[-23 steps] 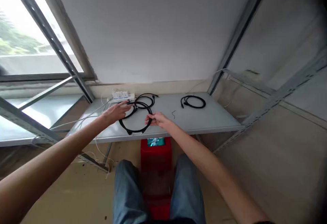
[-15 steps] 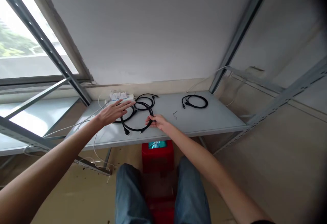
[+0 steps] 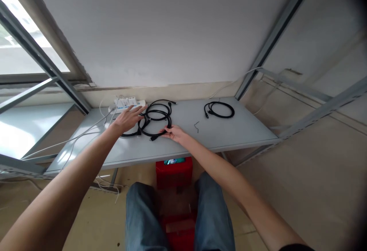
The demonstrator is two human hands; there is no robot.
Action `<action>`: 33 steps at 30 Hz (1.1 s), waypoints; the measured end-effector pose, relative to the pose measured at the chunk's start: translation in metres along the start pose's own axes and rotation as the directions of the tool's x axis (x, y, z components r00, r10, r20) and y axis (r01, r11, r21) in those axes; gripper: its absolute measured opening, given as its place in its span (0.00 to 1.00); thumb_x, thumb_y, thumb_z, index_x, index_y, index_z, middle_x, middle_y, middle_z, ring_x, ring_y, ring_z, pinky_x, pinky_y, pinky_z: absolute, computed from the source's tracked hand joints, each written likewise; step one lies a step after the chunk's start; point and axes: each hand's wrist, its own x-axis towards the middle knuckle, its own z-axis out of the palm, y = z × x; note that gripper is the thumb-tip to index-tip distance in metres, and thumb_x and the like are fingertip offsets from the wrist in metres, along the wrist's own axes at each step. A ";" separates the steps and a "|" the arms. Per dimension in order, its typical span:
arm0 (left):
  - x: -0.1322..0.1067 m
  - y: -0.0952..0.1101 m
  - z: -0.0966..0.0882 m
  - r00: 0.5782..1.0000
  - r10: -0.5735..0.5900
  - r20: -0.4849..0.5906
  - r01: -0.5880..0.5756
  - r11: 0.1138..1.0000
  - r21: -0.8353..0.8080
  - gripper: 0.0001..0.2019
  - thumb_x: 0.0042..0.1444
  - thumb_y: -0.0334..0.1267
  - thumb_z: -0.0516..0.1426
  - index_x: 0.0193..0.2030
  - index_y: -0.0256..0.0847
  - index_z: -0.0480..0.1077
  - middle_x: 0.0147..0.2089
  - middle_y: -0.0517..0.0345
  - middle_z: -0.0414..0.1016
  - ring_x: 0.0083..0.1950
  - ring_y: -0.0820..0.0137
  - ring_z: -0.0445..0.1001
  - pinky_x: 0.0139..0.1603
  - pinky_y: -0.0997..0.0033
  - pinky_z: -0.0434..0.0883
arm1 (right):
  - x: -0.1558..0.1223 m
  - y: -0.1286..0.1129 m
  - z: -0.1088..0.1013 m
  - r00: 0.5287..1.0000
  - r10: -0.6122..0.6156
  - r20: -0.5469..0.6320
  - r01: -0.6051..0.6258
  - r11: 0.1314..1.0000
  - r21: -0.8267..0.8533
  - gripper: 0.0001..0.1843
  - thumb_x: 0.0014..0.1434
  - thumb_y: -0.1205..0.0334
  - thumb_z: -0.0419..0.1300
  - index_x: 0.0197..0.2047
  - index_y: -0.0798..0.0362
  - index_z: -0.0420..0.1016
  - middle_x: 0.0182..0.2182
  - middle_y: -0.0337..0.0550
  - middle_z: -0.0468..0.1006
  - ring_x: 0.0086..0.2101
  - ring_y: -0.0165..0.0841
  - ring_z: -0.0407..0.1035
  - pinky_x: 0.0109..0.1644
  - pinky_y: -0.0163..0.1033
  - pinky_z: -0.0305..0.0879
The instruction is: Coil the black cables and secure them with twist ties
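Observation:
A coiled black cable [image 3: 169, 120] lies over the front of the grey shelf board [image 3: 189, 144], its right side pinched between the thumb and fingers of my right hand [image 3: 173, 132]. Plugs hang at the lower edge of that coil. My left hand [image 3: 130, 119] reaches over the coil's left side with fingers stretched out flat, gripping nothing. Beneath it, partly hidden, is another black cable coil [image 3: 130, 134]. Just behind the held coil rests a further black coil [image 3: 156, 101], overlapping it in view.
One more black cable coil [image 3: 233, 109] sits at the right, with a short thin black tie [image 3: 196, 127] left of it. A white power strip [image 3: 140, 104] with plugs and white cords stands at the back left. Metal posts [image 3: 258, 56] frame the shelf; a red box [image 3: 174, 174] is below.
The held coil has gone down closer to the board, beside the other coils. My left hand has shifted slightly left in view, still flat. The camera view has moved a little.

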 end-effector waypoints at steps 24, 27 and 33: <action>-0.010 0.158 0.055 0.924 -0.373 -0.080 0.346 0.908 -0.238 0.16 0.68 0.27 0.48 0.55 0.40 0.71 0.53 0.42 0.78 0.57 0.52 0.74 0.55 0.52 0.64 | -0.002 0.012 -0.028 0.710 -0.543 0.449 0.488 -0.081 -0.869 0.08 0.73 0.66 0.58 0.40 0.50 0.76 0.37 0.41 0.79 0.39 0.35 0.70 0.45 0.36 0.61; -0.010 0.155 0.055 0.930 -0.358 -0.083 0.324 0.906 -0.273 0.18 0.68 0.27 0.48 0.59 0.40 0.71 0.52 0.41 0.79 0.57 0.52 0.75 0.56 0.52 0.64 | -0.004 0.012 -0.027 0.711 -0.550 0.437 0.478 -0.076 -0.875 0.08 0.73 0.66 0.57 0.41 0.50 0.76 0.37 0.41 0.80 0.38 0.35 0.70 0.43 0.36 0.60; -0.006 0.151 0.057 0.916 -0.389 -0.098 0.338 0.881 -0.332 0.14 0.75 0.43 0.47 0.55 0.43 0.72 0.50 0.44 0.82 0.55 0.54 0.78 0.56 0.55 0.66 | -0.010 0.013 -0.024 0.672 -0.576 0.466 0.449 -0.183 -0.875 0.10 0.74 0.67 0.55 0.43 0.50 0.76 0.41 0.44 0.80 0.41 0.36 0.71 0.45 0.36 0.61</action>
